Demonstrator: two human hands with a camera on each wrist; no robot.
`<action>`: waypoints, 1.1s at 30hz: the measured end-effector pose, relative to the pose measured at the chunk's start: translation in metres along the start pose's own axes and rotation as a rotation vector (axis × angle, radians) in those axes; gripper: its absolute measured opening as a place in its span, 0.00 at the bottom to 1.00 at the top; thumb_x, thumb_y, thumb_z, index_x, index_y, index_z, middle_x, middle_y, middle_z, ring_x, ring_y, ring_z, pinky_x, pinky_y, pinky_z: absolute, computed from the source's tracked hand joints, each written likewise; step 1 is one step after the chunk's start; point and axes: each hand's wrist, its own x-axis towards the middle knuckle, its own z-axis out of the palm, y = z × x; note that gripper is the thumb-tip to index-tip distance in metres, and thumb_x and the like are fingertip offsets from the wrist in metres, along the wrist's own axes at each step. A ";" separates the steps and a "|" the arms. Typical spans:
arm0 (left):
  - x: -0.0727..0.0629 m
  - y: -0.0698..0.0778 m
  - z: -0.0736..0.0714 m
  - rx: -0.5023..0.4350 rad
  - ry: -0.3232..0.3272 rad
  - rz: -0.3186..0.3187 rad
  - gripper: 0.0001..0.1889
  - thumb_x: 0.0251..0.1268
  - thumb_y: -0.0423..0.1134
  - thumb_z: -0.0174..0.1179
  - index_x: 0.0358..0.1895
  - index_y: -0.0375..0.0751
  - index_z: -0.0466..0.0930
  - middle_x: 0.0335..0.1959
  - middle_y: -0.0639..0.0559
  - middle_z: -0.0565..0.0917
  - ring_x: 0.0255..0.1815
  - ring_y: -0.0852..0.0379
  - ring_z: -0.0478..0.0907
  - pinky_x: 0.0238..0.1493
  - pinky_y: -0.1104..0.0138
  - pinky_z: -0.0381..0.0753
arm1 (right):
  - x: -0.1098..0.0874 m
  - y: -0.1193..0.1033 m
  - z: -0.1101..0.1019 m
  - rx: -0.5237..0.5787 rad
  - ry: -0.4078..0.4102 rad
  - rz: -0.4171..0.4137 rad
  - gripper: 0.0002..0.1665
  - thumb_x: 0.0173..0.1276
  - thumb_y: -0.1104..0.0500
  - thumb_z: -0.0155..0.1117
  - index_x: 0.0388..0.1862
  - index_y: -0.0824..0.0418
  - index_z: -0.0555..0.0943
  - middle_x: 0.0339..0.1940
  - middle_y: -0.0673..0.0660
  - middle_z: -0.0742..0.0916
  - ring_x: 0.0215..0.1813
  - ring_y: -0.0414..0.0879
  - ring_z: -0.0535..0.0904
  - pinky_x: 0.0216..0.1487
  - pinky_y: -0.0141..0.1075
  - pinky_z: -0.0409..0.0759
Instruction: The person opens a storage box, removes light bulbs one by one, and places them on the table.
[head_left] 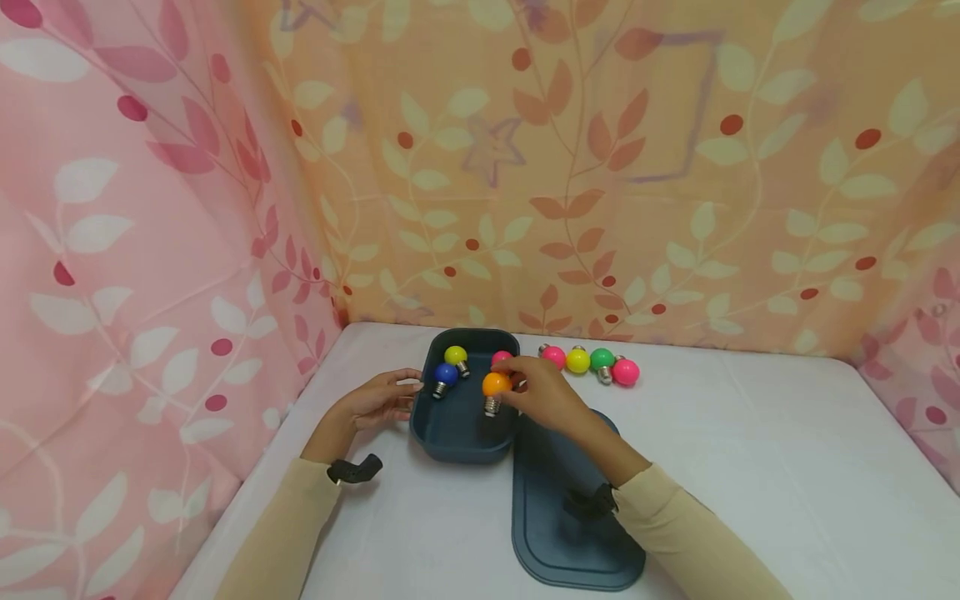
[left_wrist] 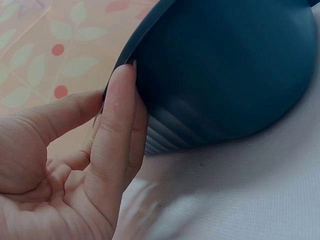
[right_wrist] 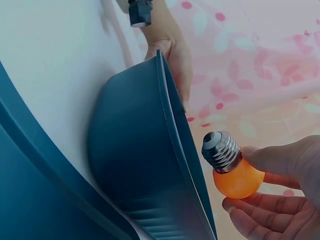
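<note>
We are seeing the left hand point(head_left: 378, 400) pinching the left rim of one dark blue container point(head_left: 463, 455), which is standing on the tabletop point(head_left: 750, 467). Inside it we are counting three bulbs: one blue point(head_left: 446, 373), one yellow point(head_left: 454, 356) and one pink point(head_left: 501, 357), the pink partly hiding behind the right hand point(head_left: 546, 392). That hand is pinching one orange bulb point(head_left: 496, 384) above the container's right side, its metal base pointing down. Rightward, one lid point(head_left: 570, 537) is lying just beside the container; beyond it we are counting four bulbs point(head_left: 578, 360): two pink, one yellow, one green.
</note>
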 end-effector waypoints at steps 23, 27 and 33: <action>0.000 -0.002 -0.001 -0.007 -0.002 -0.004 0.11 0.80 0.33 0.51 0.59 0.40 0.66 0.35 0.49 0.80 0.32 0.59 0.82 0.34 0.68 0.88 | -0.022 0.013 -0.033 0.044 0.122 0.069 0.25 0.62 0.58 0.78 0.57 0.63 0.85 0.53 0.58 0.87 0.47 0.53 0.85 0.46 0.42 0.88; -0.001 -0.001 0.000 -0.008 0.008 -0.009 0.13 0.80 0.33 0.51 0.61 0.39 0.65 0.35 0.49 0.80 0.32 0.59 0.81 0.34 0.68 0.88 | -0.022 0.019 -0.039 0.035 0.145 0.077 0.25 0.62 0.58 0.78 0.57 0.62 0.84 0.55 0.59 0.87 0.47 0.53 0.85 0.48 0.46 0.87; 0.000 0.001 0.001 -0.007 0.015 -0.011 0.13 0.80 0.33 0.52 0.61 0.39 0.66 0.35 0.49 0.80 0.32 0.58 0.81 0.34 0.68 0.88 | -0.022 0.031 -0.050 0.070 0.148 0.089 0.24 0.63 0.60 0.76 0.58 0.63 0.84 0.54 0.61 0.87 0.48 0.55 0.86 0.48 0.46 0.88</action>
